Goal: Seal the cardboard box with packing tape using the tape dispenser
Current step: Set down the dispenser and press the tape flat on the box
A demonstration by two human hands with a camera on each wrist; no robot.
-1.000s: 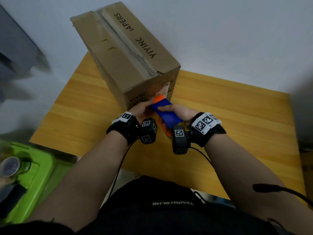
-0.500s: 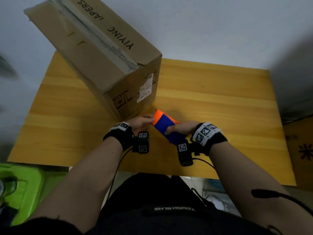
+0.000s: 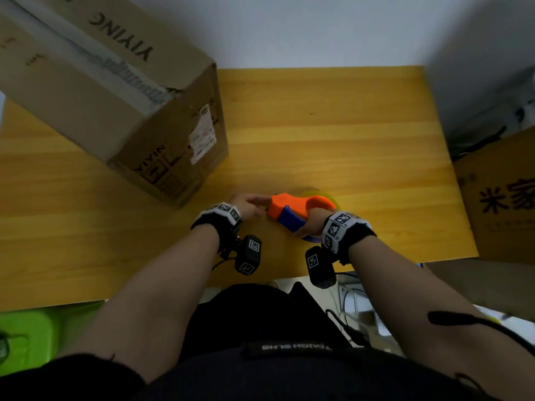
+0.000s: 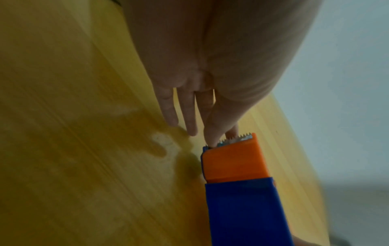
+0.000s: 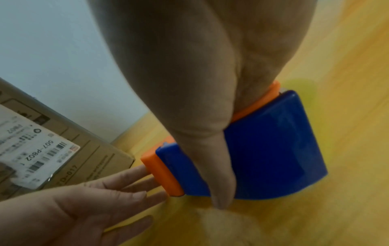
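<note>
The cardboard box lies at the table's far left with a strip of tape along its top seam; its labelled end faces me. To its right, low over the wooden table, is the orange and blue tape dispenser. My right hand grips its blue body, thumb across the top. My left hand reaches its orange cutter end. Thumb and forefinger pinch at the toothed blade, and the other fingers are straight. No tape shows between them.
A second cardboard box with printed characters stands past the table's right edge. A green bin sits low on the left. A white wall runs behind the table. A blurred yellow-green roll shows behind the dispenser.
Both hands and the dispenser have come away from the box's near face, toward me and to the right. The dispenser has turned so its orange loop shows.
</note>
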